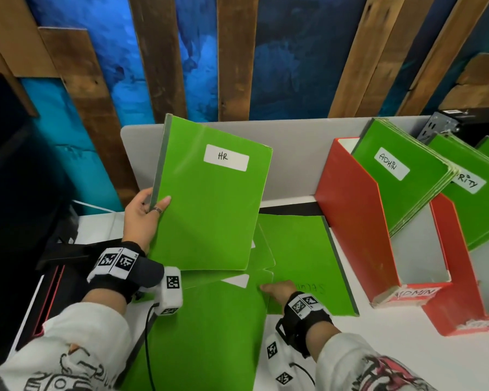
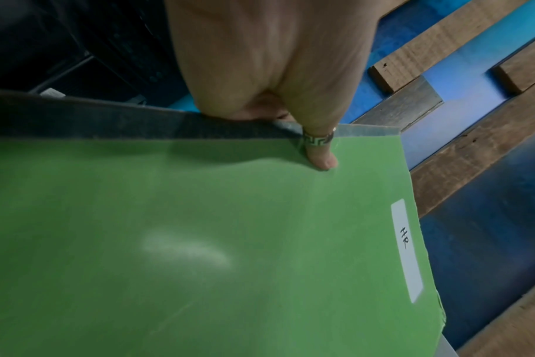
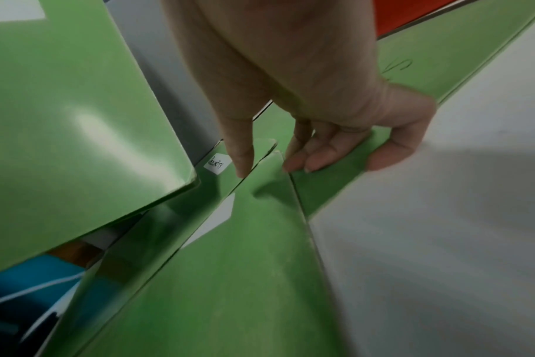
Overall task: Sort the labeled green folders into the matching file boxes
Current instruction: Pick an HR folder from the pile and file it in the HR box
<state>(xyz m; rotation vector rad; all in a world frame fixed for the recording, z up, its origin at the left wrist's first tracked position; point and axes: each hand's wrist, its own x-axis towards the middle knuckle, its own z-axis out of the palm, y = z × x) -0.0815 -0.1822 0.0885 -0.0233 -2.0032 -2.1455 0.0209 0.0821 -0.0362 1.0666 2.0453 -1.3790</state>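
1. Left hand [image 1: 141,218] had a pinch grip on the spine edge of a flat green card folder with a white "HR" label [image 1: 209,204], ringed thumb [image 2: 318,154] on the front cover, fingers behind, folder lifted and tilted above the desk.
2. Right hand [image 1: 277,290] was down on the loose pile of green folders [image 1: 215,328] lying on the white desk [image 1: 407,348], fingers [image 3: 309,159] bent at the corner of the top one. Honestly couldn't tell if it had a grip.
3. Off to the right stood a red cardboard file box marked "ADMIN" [image 1: 356,221] with green folders in it, and another red box [image 1: 458,266] just beside it.
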